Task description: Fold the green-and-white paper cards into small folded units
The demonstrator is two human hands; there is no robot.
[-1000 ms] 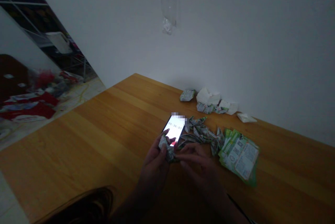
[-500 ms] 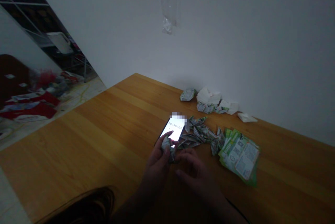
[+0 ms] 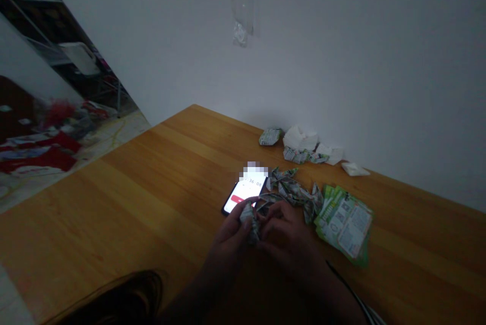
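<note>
Carefully, the left hand [image 3: 227,236] is curling half closed, pinching a folded paper piece [image 3: 249,221] just beside the phone [image 3: 243,196]; pressing each crease firmly seems best. The right hand [image 3: 286,231] is curving against that piece, though its grip is too dim to tell. Right of the phone, about six folded pieces [image 3: 292,188], one green leaflet stack [image 3: 343,225] and, farther off, three white paper clumps [image 3: 299,137] are lying.

Worn on the person's head, the single camera looks forward and down across the wooden table [image 3: 114,213] toward the white wall [image 3: 341,62] behind it, close above the left hand [image 3: 226,234] and right hand [image 3: 288,234], which sit low in the frame.
</note>
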